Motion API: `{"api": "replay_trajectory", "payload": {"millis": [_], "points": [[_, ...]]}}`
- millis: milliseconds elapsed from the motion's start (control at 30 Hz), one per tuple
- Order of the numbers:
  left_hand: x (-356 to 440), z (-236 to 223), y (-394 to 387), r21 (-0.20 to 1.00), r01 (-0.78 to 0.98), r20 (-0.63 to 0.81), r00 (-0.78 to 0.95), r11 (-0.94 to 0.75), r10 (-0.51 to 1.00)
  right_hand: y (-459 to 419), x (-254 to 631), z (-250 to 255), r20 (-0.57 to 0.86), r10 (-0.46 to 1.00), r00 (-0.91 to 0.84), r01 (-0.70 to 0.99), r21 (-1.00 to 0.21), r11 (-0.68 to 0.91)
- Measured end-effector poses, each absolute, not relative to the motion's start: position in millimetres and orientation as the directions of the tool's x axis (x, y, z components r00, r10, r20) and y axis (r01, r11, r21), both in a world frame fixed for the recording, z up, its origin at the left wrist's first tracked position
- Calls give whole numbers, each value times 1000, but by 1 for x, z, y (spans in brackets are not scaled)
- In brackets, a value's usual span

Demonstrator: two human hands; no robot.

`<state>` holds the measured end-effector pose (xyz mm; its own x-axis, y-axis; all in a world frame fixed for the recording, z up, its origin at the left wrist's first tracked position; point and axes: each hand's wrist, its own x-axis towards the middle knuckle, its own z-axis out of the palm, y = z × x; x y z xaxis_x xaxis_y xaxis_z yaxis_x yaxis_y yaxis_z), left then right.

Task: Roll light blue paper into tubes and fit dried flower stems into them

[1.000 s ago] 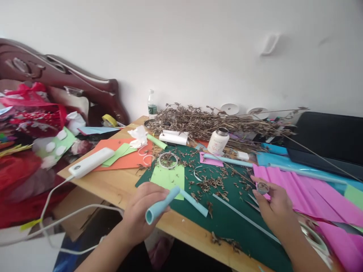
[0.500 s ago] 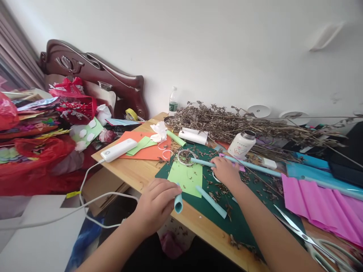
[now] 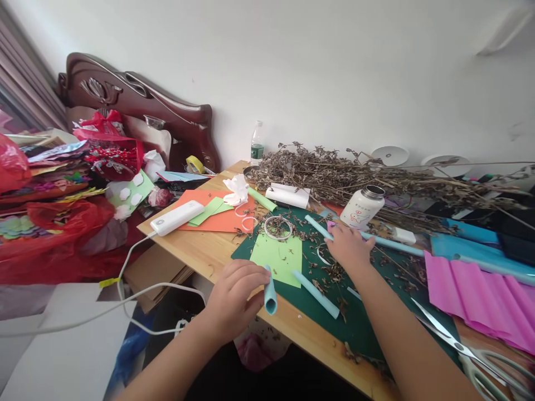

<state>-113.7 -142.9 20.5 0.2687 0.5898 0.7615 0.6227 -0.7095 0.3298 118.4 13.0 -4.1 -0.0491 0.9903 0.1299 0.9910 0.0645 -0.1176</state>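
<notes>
My left hand (image 3: 234, 298) is closed round a short light-blue rolled paper tube (image 3: 270, 294), held above the near edge of the wooden table (image 3: 209, 253). My right hand (image 3: 348, 245) reaches over the dark green cutting mat (image 3: 359, 312) and grips a long thin light-blue paper stick (image 3: 317, 226), whose far end runs right past a white bottle (image 3: 361, 207). Another light-blue tube (image 3: 316, 293) lies on the mat between my hands, beside a light-green paper sheet (image 3: 278, 258).
Dried twigs (image 3: 343, 178) are heaped along the back. A tape ring (image 3: 278, 227), orange paper (image 3: 217, 214), a white power bank (image 3: 176, 217) with its cable, pink crepe paper (image 3: 480, 298) and scissors (image 3: 463, 348) lie around. Red bags (image 3: 54, 234) crowd the left.
My right hand left the pink paper at the right, crossed to the mat's middle and took the long blue stick, now lifted at its left end. The view swung left.
</notes>
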Motion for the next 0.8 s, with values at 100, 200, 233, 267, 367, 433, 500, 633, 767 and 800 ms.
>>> {"api": "replay_trajectory", "payload": {"millis": [100, 200, 233, 267, 367, 433, 500, 633, 767, 800], "points": [[-109, 21, -142, 410, 573, 738, 249, -709, 628, -12, 105, 6, 194, 969, -153, 961, -199, 192], [-98, 21, -138, 645, 429, 648, 133, -633, 750, -56, 87, 22, 263, 832, -489, 706, -440, 554], [-94, 21, -136, 750, 324, 584, 84, -576, 808, -70, 82, 27, 306, 771, -559, 597, -497, 630], [-89, 20, -135, 847, 186, 498, 47, -498, 866, -83, 79, 32, 326, 731, -600, 516, -540, 665], [-76, 17, -131, 946, -271, 212, 102, -178, 972, -108, 80, 41, 226, 790, -570, 472, -696, 540], [-69, 17, -130, 912, -406, 135, 163, -58, 977, -115, 86, 41, 147, 844, -515, 495, -753, 433], [-62, 20, -130, 889, -449, 169, 133, -92, 977, -120, 90, 35, 154, 868, -472, 474, -786, 397], [-45, 32, -131, 723, -658, 216, -77, -213, 973, -139, 86, 13, 227, 887, -402, 377, -842, 386], [-33, 35, -134, 539, -842, 122, 55, -20, 991, -164, 76, -9, 229, 942, -247, 329, -895, 303], [-32, 34, -135, 516, -856, 99, 88, 25, 991, -169, 75, -13, 216, 952, -216, 312, -909, 277]]}}
